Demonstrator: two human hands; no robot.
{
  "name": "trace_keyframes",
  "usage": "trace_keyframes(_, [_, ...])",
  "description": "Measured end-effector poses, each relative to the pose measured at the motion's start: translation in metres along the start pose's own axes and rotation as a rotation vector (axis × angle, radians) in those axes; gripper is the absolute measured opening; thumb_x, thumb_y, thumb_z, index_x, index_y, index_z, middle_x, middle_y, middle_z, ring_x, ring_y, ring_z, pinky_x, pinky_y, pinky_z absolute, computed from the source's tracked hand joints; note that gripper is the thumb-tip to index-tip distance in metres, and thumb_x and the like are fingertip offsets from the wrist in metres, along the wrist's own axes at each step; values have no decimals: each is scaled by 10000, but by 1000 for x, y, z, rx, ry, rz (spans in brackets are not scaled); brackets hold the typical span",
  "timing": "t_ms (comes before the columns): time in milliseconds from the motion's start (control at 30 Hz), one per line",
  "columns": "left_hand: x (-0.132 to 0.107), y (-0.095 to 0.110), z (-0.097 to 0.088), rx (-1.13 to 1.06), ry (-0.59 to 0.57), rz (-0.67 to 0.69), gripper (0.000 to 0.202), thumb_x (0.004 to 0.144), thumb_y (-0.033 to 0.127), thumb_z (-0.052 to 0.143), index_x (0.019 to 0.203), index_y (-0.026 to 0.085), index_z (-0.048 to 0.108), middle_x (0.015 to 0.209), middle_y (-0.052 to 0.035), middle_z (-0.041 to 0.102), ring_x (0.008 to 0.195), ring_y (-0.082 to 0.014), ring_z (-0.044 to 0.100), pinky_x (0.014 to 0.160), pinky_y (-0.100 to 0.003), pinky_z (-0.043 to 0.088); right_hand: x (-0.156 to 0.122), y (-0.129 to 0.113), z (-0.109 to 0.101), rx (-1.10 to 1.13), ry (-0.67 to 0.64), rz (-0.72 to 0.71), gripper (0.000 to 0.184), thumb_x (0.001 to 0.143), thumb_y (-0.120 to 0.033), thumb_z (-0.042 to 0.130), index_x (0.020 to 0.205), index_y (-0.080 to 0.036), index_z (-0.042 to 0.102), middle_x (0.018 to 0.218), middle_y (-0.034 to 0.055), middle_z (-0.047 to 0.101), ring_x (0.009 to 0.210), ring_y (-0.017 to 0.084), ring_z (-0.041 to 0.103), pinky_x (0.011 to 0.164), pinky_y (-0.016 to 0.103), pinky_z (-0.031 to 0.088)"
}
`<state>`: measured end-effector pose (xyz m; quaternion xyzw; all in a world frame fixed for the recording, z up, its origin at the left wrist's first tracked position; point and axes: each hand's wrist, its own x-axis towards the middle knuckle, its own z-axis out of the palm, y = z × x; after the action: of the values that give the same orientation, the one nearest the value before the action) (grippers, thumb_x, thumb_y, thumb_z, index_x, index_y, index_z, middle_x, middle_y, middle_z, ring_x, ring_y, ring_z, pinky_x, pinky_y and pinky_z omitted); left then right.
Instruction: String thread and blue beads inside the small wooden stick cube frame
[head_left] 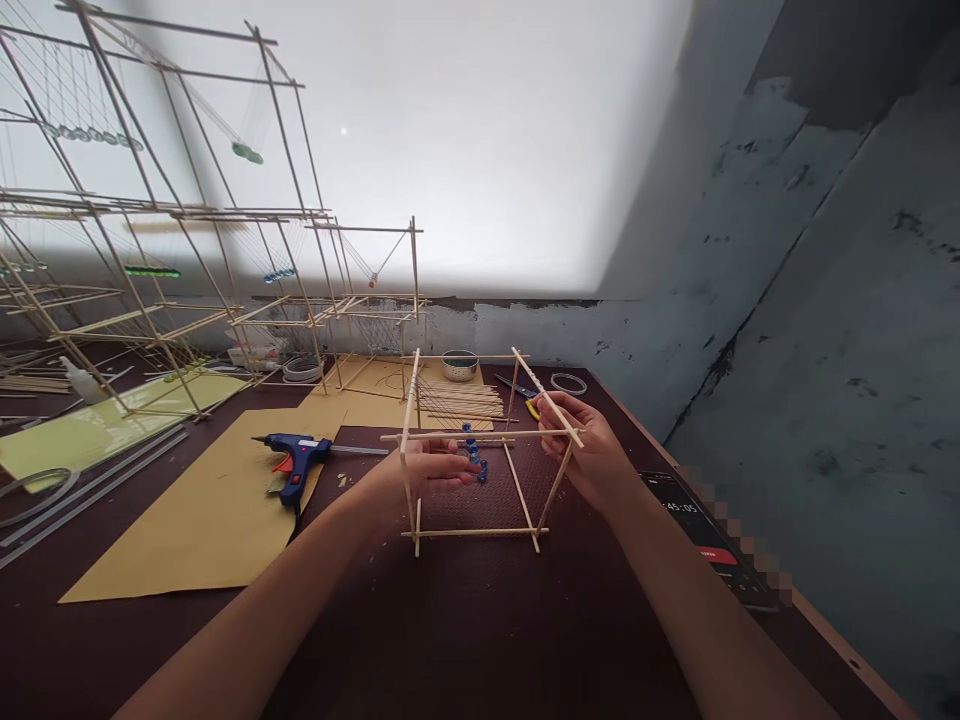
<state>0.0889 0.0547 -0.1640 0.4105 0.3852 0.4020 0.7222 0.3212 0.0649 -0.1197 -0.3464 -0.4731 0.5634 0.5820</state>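
A cube-shaped frame of thin wooden sticks (484,534) stands on the dark table in front of me. Inside it, a row of blue glass marbles (471,450) hangs on fine threads from the top sticks. My left hand (439,465) reaches in through the frame's left side, its fingers stretched out flat with the tips at the nearest marbles. At the upper right, my right hand (589,450) pinches the frame's top side stick between thumb and fingers. Part of the right fingers is hidden behind the sticks.
Left of the frame, a blue glue gun (296,462) lies on brown card (187,530). Behind are loose sticks (461,400), a metal bowl (460,366) and scissors (517,388). Larger stick frames (157,210) with hanging marbles tower at left. A phone (697,530) lies at right.
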Motion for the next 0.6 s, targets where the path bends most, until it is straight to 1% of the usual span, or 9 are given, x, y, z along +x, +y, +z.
trace_keyframes(67, [1,0,4,-52,7,-11,357,646,177,873,803,152,553,940,-164,769,831,-195,752,748,-232,573,0,0,0,-6,3,-2,231,683,-358,850,817,-207,739,770,-17,598,522,54,327,445,220,279])
trace_keyframes(167, [2,1,6,-85,19,-9,332,667,141,856,810,144,557,949,-171,769,830,-204,760,724,-219,584,0,0,0,2,-2,-4,224,683,-355,851,810,-206,741,770,-16,594,528,56,328,448,220,282])
trace_keyframes(267, [4,0,4,-106,30,-10,309,681,117,846,833,137,577,939,-159,773,812,-199,762,711,-213,591,0,0,0,3,1,-6,215,688,-344,848,813,-205,742,779,-14,592,539,57,337,450,215,282])
trace_keyframes(400, [6,-1,3,-112,44,-6,289,691,124,848,848,134,606,910,-132,777,782,-188,762,718,-221,596,0,0,-2,-1,-12,-6,203,705,-344,836,815,-204,738,789,-16,593,530,51,332,450,214,280])
trace_keyframes(600, [4,0,6,-111,61,-12,300,673,130,866,851,130,625,900,-130,777,774,-185,758,714,-227,592,-1,-1,0,-17,-12,-15,216,701,-356,835,820,-205,735,788,-17,593,531,55,329,451,218,287])
